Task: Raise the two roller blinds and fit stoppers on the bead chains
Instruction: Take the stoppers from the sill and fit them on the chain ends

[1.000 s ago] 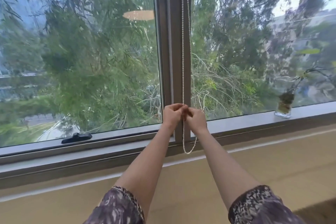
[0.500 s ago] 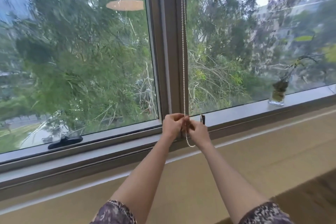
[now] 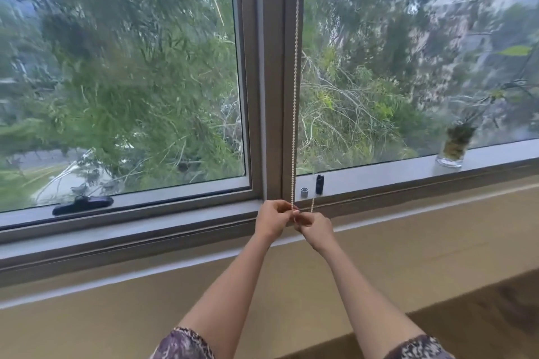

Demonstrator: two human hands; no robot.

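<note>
A white bead chain [image 3: 295,73] hangs down the grey centre post of the window. My left hand [image 3: 272,220] and my right hand [image 3: 316,229] meet at its lower end, just below the sill, both pinched on the chain. A short strand of the chain rises beside my right hand. Whether a stopper sits between my fingers is hidden. On the sill just above my hands stand a small grey stopper [image 3: 304,192] and a black upright piece [image 3: 319,184]. No blind fabric shows in the window.
A glass vase with a plant [image 3: 454,145] stands on the sill [image 3: 379,175] at the right. A black window handle [image 3: 82,204] lies on the left frame. Below the window runs a beige wall, with wooden floor at the lower right.
My hands have stayed together on the chain while the loop below them got shorter and is now out of sight. The camera has tilted, bringing the two small pieces on the sill into view.
</note>
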